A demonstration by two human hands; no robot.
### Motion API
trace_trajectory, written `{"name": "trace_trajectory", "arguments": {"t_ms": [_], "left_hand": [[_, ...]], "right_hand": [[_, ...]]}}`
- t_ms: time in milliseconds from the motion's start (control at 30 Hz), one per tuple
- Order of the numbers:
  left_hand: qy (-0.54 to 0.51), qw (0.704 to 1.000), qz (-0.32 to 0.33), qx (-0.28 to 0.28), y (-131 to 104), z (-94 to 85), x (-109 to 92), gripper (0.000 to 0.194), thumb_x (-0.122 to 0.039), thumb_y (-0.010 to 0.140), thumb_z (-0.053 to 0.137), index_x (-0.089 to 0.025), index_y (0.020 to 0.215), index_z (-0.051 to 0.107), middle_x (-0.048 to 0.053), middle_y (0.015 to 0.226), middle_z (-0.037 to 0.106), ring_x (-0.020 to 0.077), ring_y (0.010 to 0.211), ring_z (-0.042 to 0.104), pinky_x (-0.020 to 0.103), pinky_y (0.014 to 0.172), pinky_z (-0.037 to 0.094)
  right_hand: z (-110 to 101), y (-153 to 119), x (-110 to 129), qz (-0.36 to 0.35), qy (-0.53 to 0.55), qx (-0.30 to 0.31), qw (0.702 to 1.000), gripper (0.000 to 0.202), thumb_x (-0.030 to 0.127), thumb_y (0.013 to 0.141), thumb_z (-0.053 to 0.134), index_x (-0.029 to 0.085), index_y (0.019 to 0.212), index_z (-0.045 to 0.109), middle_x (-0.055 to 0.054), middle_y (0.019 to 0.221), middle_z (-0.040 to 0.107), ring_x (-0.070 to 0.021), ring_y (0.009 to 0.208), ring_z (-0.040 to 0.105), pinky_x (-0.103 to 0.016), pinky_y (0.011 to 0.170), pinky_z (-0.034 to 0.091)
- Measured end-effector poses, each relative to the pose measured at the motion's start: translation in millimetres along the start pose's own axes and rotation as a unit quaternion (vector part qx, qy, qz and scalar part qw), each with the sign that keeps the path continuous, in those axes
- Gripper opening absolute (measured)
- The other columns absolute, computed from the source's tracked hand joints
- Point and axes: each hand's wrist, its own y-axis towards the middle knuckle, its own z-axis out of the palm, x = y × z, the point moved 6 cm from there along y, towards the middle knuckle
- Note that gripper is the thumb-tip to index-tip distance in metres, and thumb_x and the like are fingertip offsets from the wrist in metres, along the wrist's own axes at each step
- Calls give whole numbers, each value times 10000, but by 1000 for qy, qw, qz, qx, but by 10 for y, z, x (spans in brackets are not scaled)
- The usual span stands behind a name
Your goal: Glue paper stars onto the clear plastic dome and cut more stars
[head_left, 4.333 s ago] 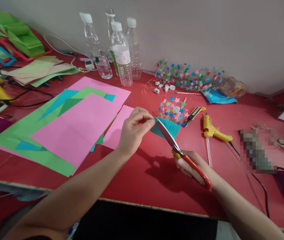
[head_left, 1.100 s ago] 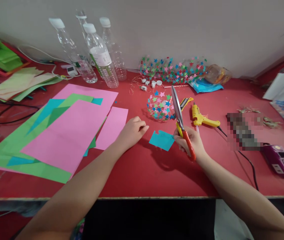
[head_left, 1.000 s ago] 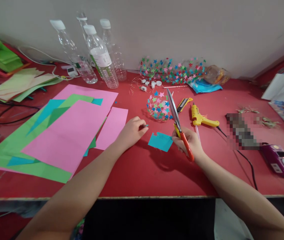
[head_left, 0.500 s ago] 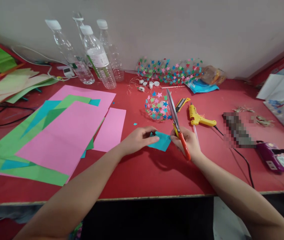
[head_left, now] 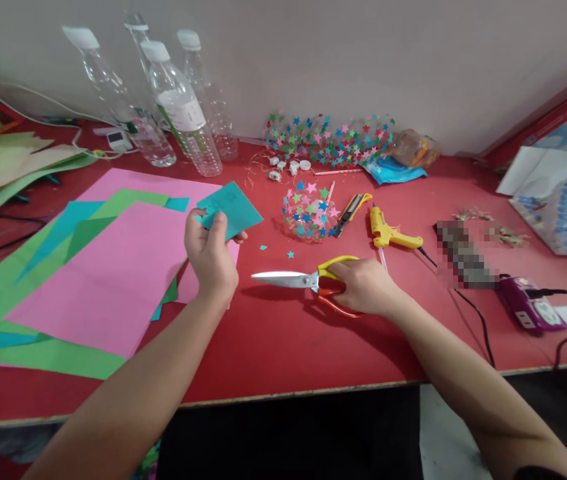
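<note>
Between the thumb and fingers of my left hand (head_left: 213, 257) is a teal piece of paper (head_left: 233, 210), raised above the pink sheets. A small notch shows at its left edge. My right hand (head_left: 368, 285) grips scissors (head_left: 286, 280) by their yellow and red handles, low over the red table. Their blades lie together, pointing left. Just beyond the blades are a small blue star (head_left: 290, 255) and a teal scrap (head_left: 263, 247). Farther back stands a clear rounded piece covered in coloured stars (head_left: 310, 212).
Pink, green and blue paper sheets (head_left: 108, 280) overlap at left. Clear bottles (head_left: 188, 127) stand behind them. A yellow utility knife (head_left: 350, 212), a yellow glue gun (head_left: 396, 237) and a purple power socket (head_left: 533, 310) lie to the right. The table's front edge (head_left: 303, 393) is near.
My left hand has lifted the teal paper up and left. My right hand has lowered the scissors, turning them from upright to pointing left. A blue star now lies on the table.
</note>
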Motion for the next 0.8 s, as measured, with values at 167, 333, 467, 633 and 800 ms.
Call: {"name": "trace_trajectory", "arguments": {"t_ms": [167, 333, 467, 633, 800], "left_hand": [[165, 967, 71, 180, -378, 216, -122, 118, -322, 925, 533, -224, 860, 546, -24, 658, 593, 136, 612, 596, 267, 652, 485], [236, 902, 58, 356, -674, 437, 58, 146, -334, 920, 519, -213, 844, 549, 4, 733, 604, 156, 670, 604, 268, 653, 451], [229, 896, 34, 378, -705, 482, 130, 152, -330, 941, 485, -220, 849, 536, -1, 726, 576, 158, 668, 592, 264, 642, 436], [253, 843, 173, 442, -835, 565, -57, 158, -230, 952, 423, -205, 861, 549, 16, 704, 604, 152, 636, 561, 268, 624, 399], [224, 792, 282, 493, -1047, 628, -187, 183, -165, 970, 396, -176, 927, 574, 64, 794, 675, 175, 706, 604, 286, 656, 412]], "right_hand": [[41, -37, 154, -100, 45, 30, 994, 377, 190, 770, 620, 158, 1146, 631, -118, 1119, 692, -248, 1034, 630, -344, 894, 481], [-100, -48, 228, -137, 12, -7, 990, 276, 196, 827, 615, 145, 1097, 633, -135, 1078, 661, -268, 1010, 598, -410, 894, 500], [-523, -138, 51, -89, -11, -123, 988, 182, 220, 923, 543, 176, 1068, 645, -125, 1047, 684, -253, 985, 610, -411, 883, 483], [-1039, -736, -959, 100, -115, -313, 938, 191, 234, 912, 538, 176, 1025, 681, -158, 1007, 723, -252, 1007, 625, -401, 936, 443], [-1009, -1563, -2118, 320, -155, -390, 849, 199, 125, 737, 446, 227, 810, 601, -181, 886, 701, -283, 900, 631, -438, 818, 446]]}}
